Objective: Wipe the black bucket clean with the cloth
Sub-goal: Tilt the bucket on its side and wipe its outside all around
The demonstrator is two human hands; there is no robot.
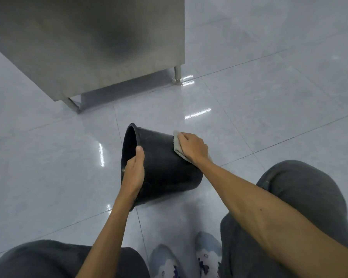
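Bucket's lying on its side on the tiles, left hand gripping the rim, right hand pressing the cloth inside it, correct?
Not quite. The head view shows the right hand pressing the cloth on the outside wall of the bucket, near its base. The left hand does grip the rim.

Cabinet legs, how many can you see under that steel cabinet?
2. One leg stands under the steel cabinet at its right corner, one leg slants under its near-left corner. Others may be hidden behind it.
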